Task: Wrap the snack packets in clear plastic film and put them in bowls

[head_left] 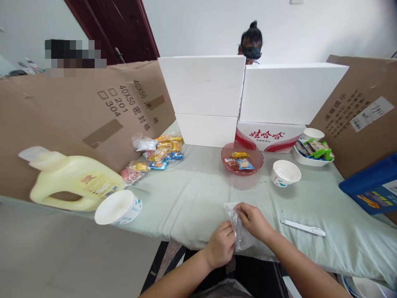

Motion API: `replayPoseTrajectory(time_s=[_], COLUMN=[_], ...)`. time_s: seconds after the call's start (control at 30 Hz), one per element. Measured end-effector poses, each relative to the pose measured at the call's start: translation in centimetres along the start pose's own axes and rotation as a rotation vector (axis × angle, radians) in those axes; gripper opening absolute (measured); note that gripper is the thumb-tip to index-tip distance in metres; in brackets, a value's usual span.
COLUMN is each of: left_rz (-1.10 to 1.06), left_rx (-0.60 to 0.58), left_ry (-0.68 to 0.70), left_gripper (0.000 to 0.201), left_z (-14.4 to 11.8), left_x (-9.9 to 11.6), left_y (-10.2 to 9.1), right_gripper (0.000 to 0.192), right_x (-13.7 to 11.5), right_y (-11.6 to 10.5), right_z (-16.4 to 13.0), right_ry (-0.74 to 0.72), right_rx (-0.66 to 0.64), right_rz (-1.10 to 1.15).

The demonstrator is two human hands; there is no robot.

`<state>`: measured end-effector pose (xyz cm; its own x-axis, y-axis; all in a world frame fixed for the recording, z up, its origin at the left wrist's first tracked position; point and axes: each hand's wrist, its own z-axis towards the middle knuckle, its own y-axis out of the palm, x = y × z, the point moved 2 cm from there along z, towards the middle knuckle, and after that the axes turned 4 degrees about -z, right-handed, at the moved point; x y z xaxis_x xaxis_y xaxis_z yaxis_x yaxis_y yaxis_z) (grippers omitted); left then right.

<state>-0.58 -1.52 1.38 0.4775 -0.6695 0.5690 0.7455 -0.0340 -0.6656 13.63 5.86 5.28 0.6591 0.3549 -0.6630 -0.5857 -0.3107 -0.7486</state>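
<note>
Both hands are at the near edge of the bench (192, 198), working a clear plastic bag (238, 231) held between them. The left hand (221, 244) has its fingers curled and pinched on the bag's lower side; the right hand (252, 219) pinches the top edge just above it, so the 2 grips almost touch. The bag looks crumpled and empty, though the film is too clear to be sure.

To do this well, as I judge it, the pinches should sit on opposite layers of the film and slide against each other, so the mouth parts instead of stretching. Small, light pulls; thin film tears.

Beyond the hands, a red bowl (242, 159) holds 3 or so wrapped snacks, with a white paper bowl (285, 173) just beside it to the right. A white plastic spoon (303, 227) lies flat near the right forearm. To the left sit a heap of snack packets (158, 155), a tipped white cup (118, 207) and a yellow jug (71, 180) on its side. White foam boxes (248, 91) stand at the back, with a person's head showing behind them.
</note>
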Motion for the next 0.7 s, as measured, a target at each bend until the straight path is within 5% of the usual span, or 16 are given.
replayPoseTrajectory(time_s=[0.13, 0.4, 0.7], left_rz=[-0.054, -0.149, 0.007], left_rx=[0.037, 0.195, 0.052], left_ry=[-0.066, -0.091, -0.089], left_gripper=[0.024, 0.034, 0.025], left_z=[-0.1, -1.7, -1.2], left_x=[-0.1, 0.1, 0.4], left_y=[-0.4, -1.3, -0.9], right_gripper=[0.02, 0.023, 0.042], right_x=[0.4, 1.2, 1.7], right_y=[2.3, 3.9, 3.7], right_z=[2.3, 1.8, 1.6], right_ry=[0.052, 0.066, 0.041], right_rx=[0.039, 0.088, 0.206], right_rz=[-0.123, -0.254, -0.301])
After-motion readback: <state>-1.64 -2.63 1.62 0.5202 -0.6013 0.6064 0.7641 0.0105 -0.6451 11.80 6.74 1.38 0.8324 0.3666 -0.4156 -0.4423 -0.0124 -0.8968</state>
